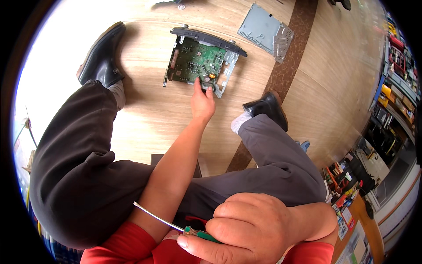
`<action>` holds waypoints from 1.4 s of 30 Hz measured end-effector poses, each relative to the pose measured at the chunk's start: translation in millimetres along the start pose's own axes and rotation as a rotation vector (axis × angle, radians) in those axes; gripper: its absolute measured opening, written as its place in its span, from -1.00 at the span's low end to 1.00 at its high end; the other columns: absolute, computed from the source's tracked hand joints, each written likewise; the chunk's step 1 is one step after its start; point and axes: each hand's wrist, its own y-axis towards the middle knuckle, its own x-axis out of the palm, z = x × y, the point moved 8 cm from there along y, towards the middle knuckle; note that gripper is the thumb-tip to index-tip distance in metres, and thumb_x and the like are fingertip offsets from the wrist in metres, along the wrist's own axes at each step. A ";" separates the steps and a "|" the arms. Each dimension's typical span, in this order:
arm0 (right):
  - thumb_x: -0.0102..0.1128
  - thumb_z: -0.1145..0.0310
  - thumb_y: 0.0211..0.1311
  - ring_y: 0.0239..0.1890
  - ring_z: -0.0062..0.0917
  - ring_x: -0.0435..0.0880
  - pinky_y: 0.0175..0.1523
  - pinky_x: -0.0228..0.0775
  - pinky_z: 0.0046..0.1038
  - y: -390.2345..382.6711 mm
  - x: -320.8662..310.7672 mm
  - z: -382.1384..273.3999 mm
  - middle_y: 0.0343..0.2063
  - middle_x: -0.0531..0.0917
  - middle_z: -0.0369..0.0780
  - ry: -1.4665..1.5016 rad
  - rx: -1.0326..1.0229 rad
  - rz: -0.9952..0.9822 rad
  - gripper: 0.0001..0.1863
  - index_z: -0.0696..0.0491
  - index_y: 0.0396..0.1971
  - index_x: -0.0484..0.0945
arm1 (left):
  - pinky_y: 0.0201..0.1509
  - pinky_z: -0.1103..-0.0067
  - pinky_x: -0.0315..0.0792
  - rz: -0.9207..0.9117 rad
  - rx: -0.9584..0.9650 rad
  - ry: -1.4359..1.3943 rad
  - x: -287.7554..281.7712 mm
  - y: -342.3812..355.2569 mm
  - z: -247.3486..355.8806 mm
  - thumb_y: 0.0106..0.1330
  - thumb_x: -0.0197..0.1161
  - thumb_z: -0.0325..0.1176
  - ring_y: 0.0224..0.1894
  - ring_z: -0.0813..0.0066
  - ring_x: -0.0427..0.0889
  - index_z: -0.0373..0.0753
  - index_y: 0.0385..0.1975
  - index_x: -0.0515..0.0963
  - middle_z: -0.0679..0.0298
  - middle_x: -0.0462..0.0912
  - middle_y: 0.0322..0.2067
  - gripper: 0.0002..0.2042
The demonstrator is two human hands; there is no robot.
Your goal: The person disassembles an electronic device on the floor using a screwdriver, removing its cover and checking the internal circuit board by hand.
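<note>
An opened car stereo (195,57) lies on the floor between my feet, its green circuit board exposed and its black front panel with two knobs facing away from me. My left hand (203,104) reaches down to the near edge of the unit. Its finger and thumb grip that edge around a dark connector-like part. Close to my chest, my right hand (250,226) is closed around the green handle of a screwdriver (158,216). The thin metal shaft points left, across my left forearm and away from the stereo.
A grey metal cover plate (261,28) with a perforated bent side lies beyond the stereo on the right. My black shoes (103,57) flank the unit. A dark brown strip (294,53) crosses the pale floor. Crowded shelves and tools (391,105) line the far right.
</note>
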 end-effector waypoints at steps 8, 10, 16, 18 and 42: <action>0.32 0.20 0.26 -0.52 -0.49 0.44 -0.48 0.30 -0.46 -3.9 2.9 -0.1 -0.52 0.37 -0.33 0.001 0.010 -0.004 -0.53 0.04 0.14 0.59 | 0.09 0.07 0.48 -0.001 -0.038 -0.009 -2.1 0.3 -1.0 0.47 0.19 -0.24 0.01 -0.28 0.65 -0.23 0.43 0.22 -0.23 0.68 -0.03 -0.42; 0.33 0.21 0.25 -0.52 -0.49 0.45 -0.48 0.30 -0.46 -1.6 0.5 -0.8 -0.51 0.37 -0.33 0.003 0.008 -0.003 -0.52 0.04 0.15 0.58 | 0.09 0.07 0.48 0.002 -0.027 -0.024 -1.3 0.7 -2.2 0.46 0.19 -0.24 0.01 -0.28 0.64 -0.23 0.44 0.22 -0.23 0.68 -0.03 -0.42; 0.36 0.43 0.18 -0.57 -0.57 0.44 -0.55 0.35 -0.54 12.1 -1.8 7.7 -0.57 0.41 -0.34 0.159 0.177 -0.118 -0.64 0.12 0.00 0.72 | 0.09 0.07 0.48 0.008 -0.021 -0.022 -1.1 1.8 -4.7 0.46 0.19 -0.24 0.02 -0.27 0.64 -0.23 0.43 0.22 -0.22 0.68 -0.02 -0.41; 0.34 0.32 0.21 -0.54 -0.53 0.45 -0.51 0.32 -0.50 1.4 3.3 6.1 -0.54 0.39 -0.34 0.077 0.091 -0.054 -0.58 0.09 0.08 0.65 | 0.09 0.08 0.48 0.010 -0.013 -0.027 -1.9 1.6 -2.8 0.46 0.20 -0.24 0.02 -0.27 0.64 -0.23 0.43 0.22 -0.22 0.68 -0.02 -0.41; 0.31 0.29 0.29 -0.52 -0.50 0.44 -0.46 0.32 -0.47 -7.0 -1.0 -0.8 -0.51 0.38 -0.33 -0.060 0.017 0.006 -0.60 0.04 0.11 0.57 | -0.11 0.18 0.55 0.175 0.174 0.350 -23.7 2.2 24.9 0.37 0.30 -0.21 -0.18 -0.01 0.67 -0.11 -0.04 0.68 0.04 0.66 -0.21 -0.76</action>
